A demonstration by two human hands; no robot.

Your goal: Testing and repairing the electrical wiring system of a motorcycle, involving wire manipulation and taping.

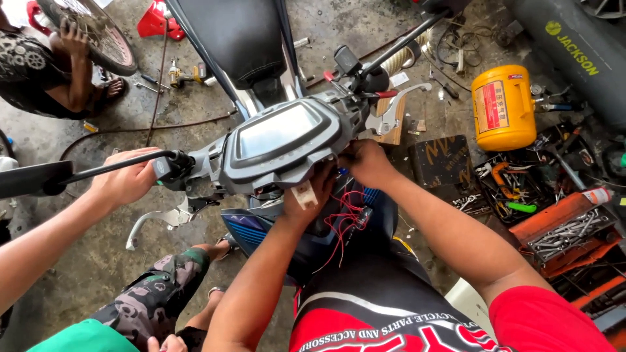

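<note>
Red sleeve nearest, at 5 o'clock. Both forearms run up to the scooter's instrument cluster at centre frame.

Left hand is curled up under the cluster's lower edge, by a white connector. Can't tell whether it pinches it. Right hand is closed in behind the housing at 3 o'clock of the cluster, grip hidden.

Red wires hang loose at 6 o'clock of the cluster.

A co-worker's hand steadies the left bar at 9 o'clock.

My read: carry the housing's weight in the palms, keep those wires slack, hold plug bodies and never the leads, and keep the bar steadied.
</note>
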